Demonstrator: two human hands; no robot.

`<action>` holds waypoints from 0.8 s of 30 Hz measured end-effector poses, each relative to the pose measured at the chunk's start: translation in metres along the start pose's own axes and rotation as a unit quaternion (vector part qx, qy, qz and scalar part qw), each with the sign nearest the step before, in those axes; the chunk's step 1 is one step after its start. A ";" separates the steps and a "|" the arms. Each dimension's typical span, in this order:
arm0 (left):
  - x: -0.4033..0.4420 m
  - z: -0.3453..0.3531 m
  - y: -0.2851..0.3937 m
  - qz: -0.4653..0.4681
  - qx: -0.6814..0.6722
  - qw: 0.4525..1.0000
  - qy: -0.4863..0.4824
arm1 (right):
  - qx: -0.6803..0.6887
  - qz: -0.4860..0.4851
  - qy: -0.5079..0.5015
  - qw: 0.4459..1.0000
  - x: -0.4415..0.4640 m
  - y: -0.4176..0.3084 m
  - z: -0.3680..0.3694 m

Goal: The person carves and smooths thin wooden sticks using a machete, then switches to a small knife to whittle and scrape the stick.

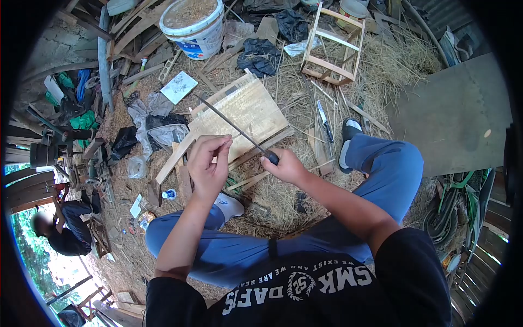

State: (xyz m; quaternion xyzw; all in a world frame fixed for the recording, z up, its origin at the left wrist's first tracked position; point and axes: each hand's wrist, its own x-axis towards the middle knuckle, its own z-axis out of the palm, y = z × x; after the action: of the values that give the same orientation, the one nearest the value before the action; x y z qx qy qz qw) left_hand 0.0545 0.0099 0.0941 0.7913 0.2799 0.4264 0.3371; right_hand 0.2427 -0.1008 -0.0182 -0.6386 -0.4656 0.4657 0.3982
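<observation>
My right hand is wrapped round the black handle of a long thin dark rod-like tool, which slants up and left over a pale wooden board. Left of the rod, my left hand is raised with thumb and fingertips pinched together near the shaft; whatever they hold is too small to make out. Beneath both hands lie the board and narrow wood strips on the straw-covered ground.
A white bucket stands at the top, with a small wooden frame to its right. A knife lies near my right foot. Another person sits at far left. A metal sheet is at right.
</observation>
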 end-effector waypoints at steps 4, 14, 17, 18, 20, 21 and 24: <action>0.011 0.007 -0.002 0.017 -0.008 0.998 0.057 | 0.003 -0.005 0.024 1.000 -0.002 -0.030 -0.009; 0.012 0.005 -0.004 0.027 0.017 0.999 0.041 | -0.014 0.080 -0.005 0.997 0.007 -0.012 -0.011; 0.014 0.002 -0.006 0.011 0.017 0.998 0.056 | 0.006 -0.038 0.004 0.999 -0.002 -0.029 -0.009; 0.015 0.001 -0.006 0.000 0.012 0.998 0.062 | 0.005 -0.038 0.001 0.999 -0.001 -0.022 -0.007; 0.014 0.000 -0.008 -0.004 0.021 0.998 0.060 | 0.021 0.007 -0.017 1.000 0.002 0.010 -0.007; 0.015 -0.001 -0.008 -0.003 0.027 0.998 0.057 | 0.012 0.107 -0.029 0.994 0.006 0.025 -0.010; 0.022 0.001 -0.006 -0.014 -0.001 0.998 0.062 | -0.046 0.110 -0.006 0.993 0.004 0.032 -0.013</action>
State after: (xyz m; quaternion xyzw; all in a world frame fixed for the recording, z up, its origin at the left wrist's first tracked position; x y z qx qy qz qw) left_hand 0.0646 0.0294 0.0995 0.7592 0.3111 0.4699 0.3257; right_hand 0.2626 -0.1056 -0.0460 -0.7010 -0.4152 0.4886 0.3122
